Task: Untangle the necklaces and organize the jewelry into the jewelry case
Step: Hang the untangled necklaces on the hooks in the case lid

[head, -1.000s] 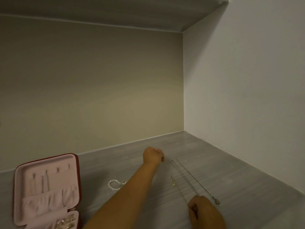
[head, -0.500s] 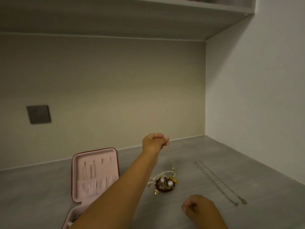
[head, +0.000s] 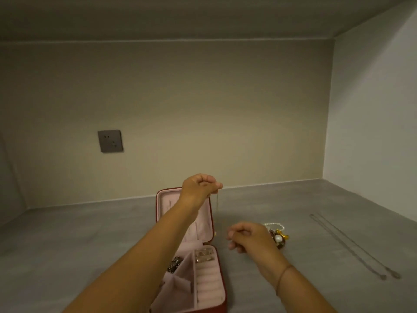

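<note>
Since half a second ago, the left hand (head: 199, 188) has swung the thin gold chain (head: 217, 213) away from the bead cluster (head: 278, 238). It now pinches the chain's top above the jewelry case (head: 223, 281), and the chain hangs past the lid's right edge. Right of the case, the right hand (head: 247, 237) has lifted, fingers curled near the chain's foot; whether it grips the chain I cannot tell. Steadying that free end before hooking should prevent twisting.

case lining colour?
Pale pink lining; the case shell is dark red. Shows in the head view, the only one.
</note>
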